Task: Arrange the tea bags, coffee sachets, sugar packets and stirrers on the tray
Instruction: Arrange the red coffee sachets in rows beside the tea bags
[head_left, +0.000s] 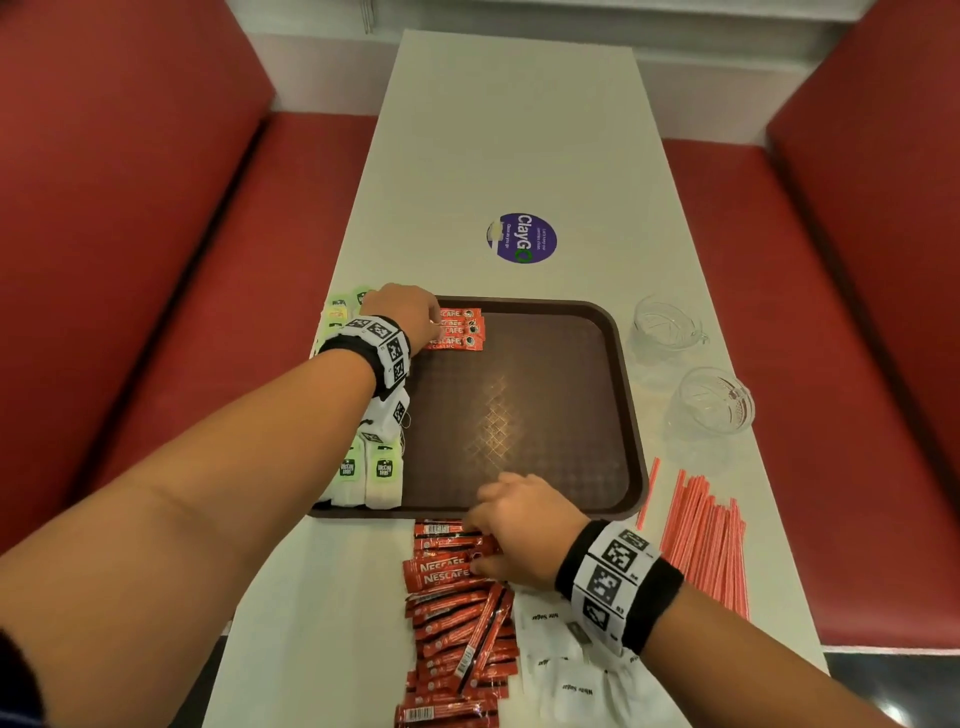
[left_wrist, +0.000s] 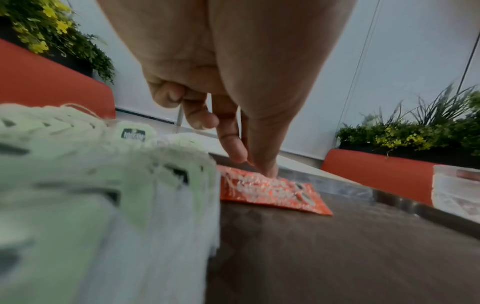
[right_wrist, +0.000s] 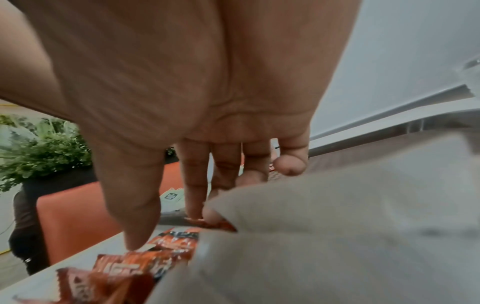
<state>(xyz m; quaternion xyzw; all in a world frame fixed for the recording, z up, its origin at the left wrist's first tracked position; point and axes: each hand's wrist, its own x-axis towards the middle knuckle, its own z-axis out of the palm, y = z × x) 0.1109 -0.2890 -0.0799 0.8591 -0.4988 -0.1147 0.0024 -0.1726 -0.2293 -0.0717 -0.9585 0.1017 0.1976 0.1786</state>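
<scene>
A brown tray (head_left: 631, 415) lies mid-table. Tea bags (head_left: 371, 473) (left_wrist: 103, 185) line its left side. At its far left corner my left hand (head_left: 434, 327) (left_wrist: 259, 166) pinches the end of a few red coffee sachets (head_left: 462, 330) (left_wrist: 272, 193) lying flat on the tray. Just before the tray's near rim, my right hand (head_left: 475, 545) (right_wrist: 166, 228) rests on the loose pile of coffee sachets (head_left: 452, 623) (right_wrist: 130, 265), straight fingers and thumb spread over the top ones. White sugar packets (head_left: 561, 670) (right_wrist: 337, 236) lie under that wrist. Red-striped stirrers (head_left: 706, 540) lie to the right.
Two glass cups (head_left: 670, 322) (head_left: 714, 400) stand right of the tray. A round purple sticker (head_left: 522, 238) marks the white table beyond it. More tea bags (head_left: 343, 306) sit off the tray's far left corner. Red benches (head_left: 831, 364) flank the table.
</scene>
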